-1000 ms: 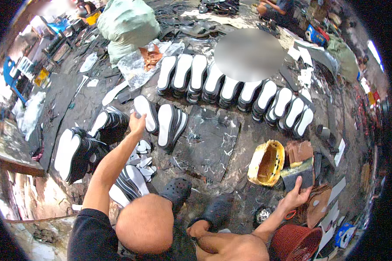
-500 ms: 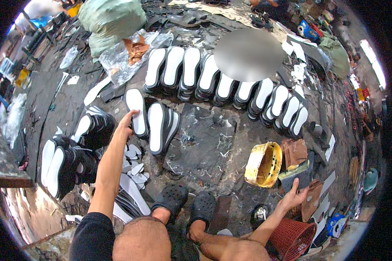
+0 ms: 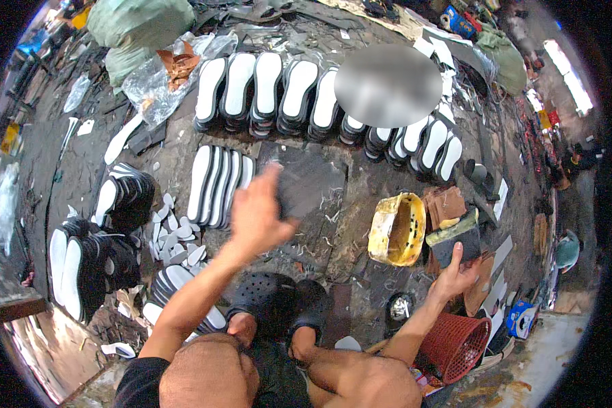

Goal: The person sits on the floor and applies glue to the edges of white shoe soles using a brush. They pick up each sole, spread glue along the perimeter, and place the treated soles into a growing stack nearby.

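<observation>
My left hand (image 3: 255, 214) is held over the floor, slightly blurred, with its fingers stretched out and thumb apart. It partly covers the right end of a fanned row of black soles with white tops (image 3: 214, 183). Whether it touches them I cannot tell. In my right hand (image 3: 457, 273) is a dark rectangular block (image 3: 453, 246) with a yellowish, crusted upper edge. Just left of that block stands a yellow-stained plastic tub (image 3: 381, 238) with an open top. A dark mat (image 3: 309, 187) lies beyond my feet, to the right of the fanned soles.
A curved line of white-topped sole stacks (image 3: 298, 88) stands at the far side. More stacked soles (image 3: 71, 272) are at the left, beside small pale cut pieces (image 3: 177, 238). A red perforated basket (image 3: 455, 347) leans near my right knee. Brown sheets (image 3: 445, 204) lie behind the block.
My left hand has let go of the white-topped sole and moved right. The soles near it now lie fanned in a row. My right hand still holds the block. The view has shifted.
</observation>
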Tool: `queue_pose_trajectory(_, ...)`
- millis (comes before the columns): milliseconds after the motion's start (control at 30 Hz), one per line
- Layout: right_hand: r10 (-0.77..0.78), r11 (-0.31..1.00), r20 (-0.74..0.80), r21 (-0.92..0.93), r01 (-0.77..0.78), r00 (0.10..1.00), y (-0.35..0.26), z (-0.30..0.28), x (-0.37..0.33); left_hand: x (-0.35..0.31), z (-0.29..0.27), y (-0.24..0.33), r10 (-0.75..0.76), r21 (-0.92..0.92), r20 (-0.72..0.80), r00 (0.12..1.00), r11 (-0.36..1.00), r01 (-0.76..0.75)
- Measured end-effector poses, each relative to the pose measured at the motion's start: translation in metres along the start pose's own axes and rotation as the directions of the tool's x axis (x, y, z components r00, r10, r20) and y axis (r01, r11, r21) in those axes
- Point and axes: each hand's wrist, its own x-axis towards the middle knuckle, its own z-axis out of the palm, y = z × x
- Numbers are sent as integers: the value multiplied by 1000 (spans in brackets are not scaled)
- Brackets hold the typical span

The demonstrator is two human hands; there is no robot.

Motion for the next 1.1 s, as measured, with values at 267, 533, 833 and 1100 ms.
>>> queue_pose_trajectory(267, -74, 986, 119, 157, 55, 990, -61, 25, -15, -1, 100, -4, -75, -134, 203, 976, 985, 104)
queue_pose_trajectory(533, -125, 984, 441, 172, 53, 889, -83, 80, -20, 32, 110, -40, -183, -334, 551, 814, 846, 416)
queue_pose_trajectory(833, -69, 988, 488, 153, -7, 870, -87, 89, -32, 38, 101, -27, -139, -562, 735, 663, 421, 712)
queue_pose_trajectory(1100, -119, 990, 644, 131, 44, 756, -73, 148, -36, -4, 144, 1, -163, -221, 68, 984, 959, 175)
